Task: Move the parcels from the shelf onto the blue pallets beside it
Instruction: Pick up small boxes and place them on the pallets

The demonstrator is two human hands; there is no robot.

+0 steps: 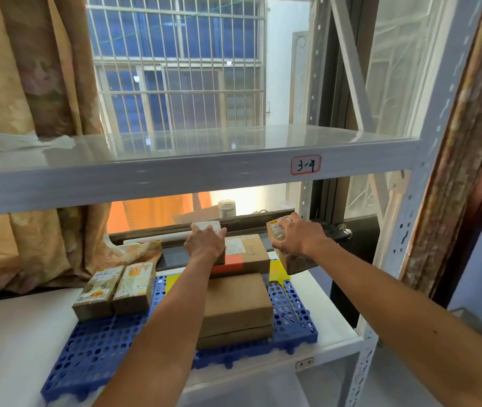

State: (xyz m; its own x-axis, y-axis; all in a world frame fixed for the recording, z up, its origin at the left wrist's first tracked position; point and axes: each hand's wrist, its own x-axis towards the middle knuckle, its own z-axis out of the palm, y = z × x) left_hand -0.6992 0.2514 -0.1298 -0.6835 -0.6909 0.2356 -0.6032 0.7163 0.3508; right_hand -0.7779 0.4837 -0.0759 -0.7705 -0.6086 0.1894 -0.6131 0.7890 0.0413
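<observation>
A blue perforated pallet [93,345] lies on the white lower shelf [13,333]. On it stand two taped brown parcels [115,289] at the left and a flat brown box [235,306] in the middle. Behind that lies a brown box with an orange label [251,254]. My left hand [204,243] grips a small white parcel [206,226] above that box. My right hand [298,237] holds a taped brown parcel [289,259] at the shelf's back right, off the pallet's edge.
The upper shelf board [204,160], labelled 3-4, hangs just above my hands. A white upright post [416,215] stands at the right. A patterned curtain [28,245] hangs at the left, and a barred window [181,69] lies behind. A jar [227,207] sits on the sill.
</observation>
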